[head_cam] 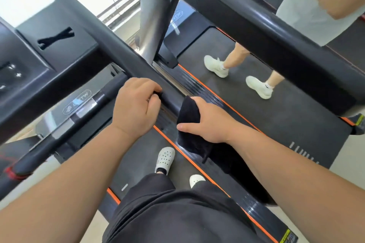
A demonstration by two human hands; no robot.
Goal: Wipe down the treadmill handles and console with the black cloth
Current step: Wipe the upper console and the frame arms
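Note:
I stand on a treadmill and look down at its right side handle (126,57), a thick dark rail running from the console (45,49) at upper left toward me. My left hand (136,104) is closed around this rail. Just below it my right hand (209,122) presses a folded black cloth (189,112) around the rail's near end. The cloth's loose end hangs down under my right wrist. A thinner front bar (65,130) with metal sensor plates runs below the console.
Another person in white shoes (216,65) and a light shirt stands on the neighbouring treadmill at right, behind its own thick handle (256,31). Orange-edged side rails (217,98) separate the two belts. My feet in white clogs (165,159) rest on the belt.

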